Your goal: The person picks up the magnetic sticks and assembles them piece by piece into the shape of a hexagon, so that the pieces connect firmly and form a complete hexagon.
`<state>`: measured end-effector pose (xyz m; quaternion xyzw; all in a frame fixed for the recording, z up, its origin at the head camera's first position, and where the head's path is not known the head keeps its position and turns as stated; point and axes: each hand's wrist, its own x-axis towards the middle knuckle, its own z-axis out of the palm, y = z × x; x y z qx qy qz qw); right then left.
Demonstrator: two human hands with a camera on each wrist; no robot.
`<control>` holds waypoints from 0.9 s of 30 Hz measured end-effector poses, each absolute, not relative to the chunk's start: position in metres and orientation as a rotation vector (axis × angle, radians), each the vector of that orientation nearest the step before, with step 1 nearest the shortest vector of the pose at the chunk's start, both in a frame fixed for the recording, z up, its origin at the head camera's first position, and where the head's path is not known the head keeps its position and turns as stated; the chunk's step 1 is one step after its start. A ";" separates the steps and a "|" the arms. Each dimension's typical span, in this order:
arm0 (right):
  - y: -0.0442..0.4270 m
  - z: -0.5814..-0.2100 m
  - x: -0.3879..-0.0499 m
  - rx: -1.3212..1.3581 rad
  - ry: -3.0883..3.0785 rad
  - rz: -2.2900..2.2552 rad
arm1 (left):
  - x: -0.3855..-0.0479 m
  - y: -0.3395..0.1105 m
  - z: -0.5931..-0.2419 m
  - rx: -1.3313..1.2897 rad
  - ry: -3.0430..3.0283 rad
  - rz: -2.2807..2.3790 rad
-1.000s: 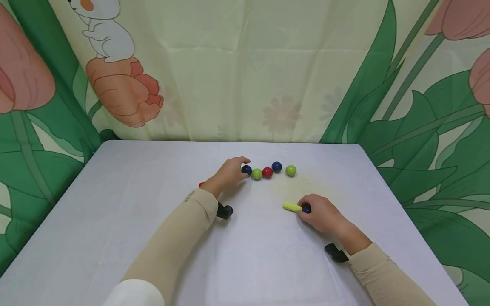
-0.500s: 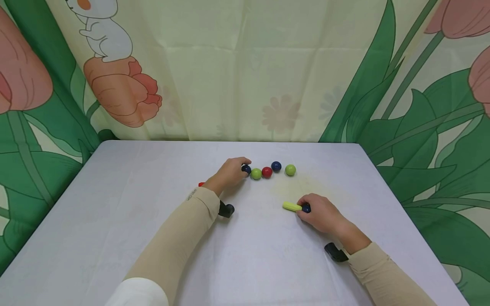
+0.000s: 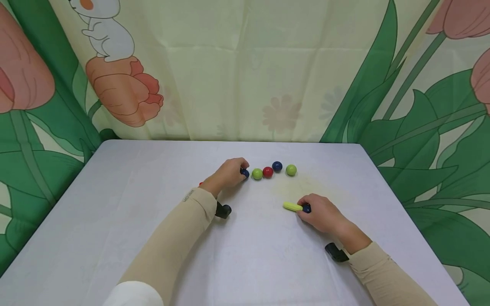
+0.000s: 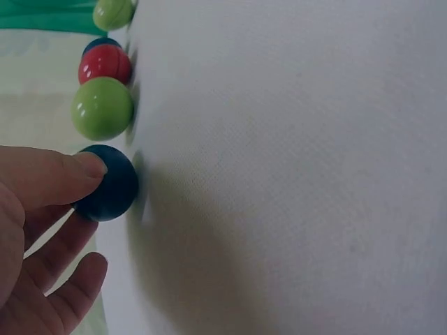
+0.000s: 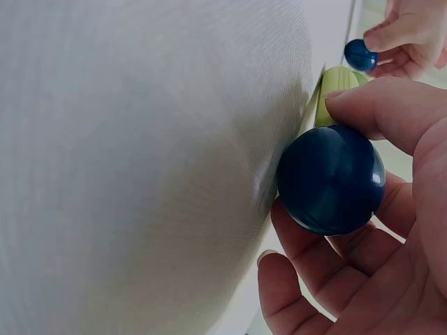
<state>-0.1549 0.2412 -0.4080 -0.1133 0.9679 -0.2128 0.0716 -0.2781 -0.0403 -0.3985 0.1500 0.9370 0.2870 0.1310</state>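
In the head view my left hand [image 3: 231, 172] is at the left end of a loose row of balls, pinching a dark blue ball [image 4: 115, 188] between thumb and fingers. A small gap separates that ball from a light green ball [image 3: 257, 174]. Beyond the green one come a red ball [image 3: 268, 172], another dark blue ball [image 3: 277, 166] and a second light green ball [image 3: 291, 170]. Nearer, to the right, my right hand [image 3: 320, 213] grips a yellow-green stick [image 3: 292, 206] with a dark blue ball [image 5: 332, 180] at its near end. Whether stick and ball are joined cannot be told.
A red object [image 3: 200, 184] shows just behind my left wrist, mostly hidden by it. White cloth covers the table [image 3: 245, 255], and a patterned curtain [image 3: 245, 85] hangs along its back edge. Each wrist carries a black camera.
My left hand has drawn its dark blue ball slightly left and nearer, opening a gap to the light green ball. The right hand and its yellow-green stick stay in place.
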 end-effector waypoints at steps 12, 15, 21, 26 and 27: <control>0.242 -0.409 -0.157 -0.343 2.902 -0.639 | -0.264 -0.047 -0.396 0.571 2.680 0.612; 0.243 -0.409 -0.157 -0.350 2.905 -0.647 | -0.257 -0.045 -0.394 0.604 2.661 0.585; 0.244 -0.409 -0.159 -0.361 2.912 -0.647 | -0.239 -0.034 -0.395 0.685 2.620 0.623; 0.243 -0.408 -0.158 -0.357 2.901 -0.666 | -0.228 -0.019 -0.400 0.762 2.601 0.692; 0.243 -0.408 -0.157 -0.350 2.896 -0.669 | -0.226 -0.016 -0.401 0.770 2.597 0.705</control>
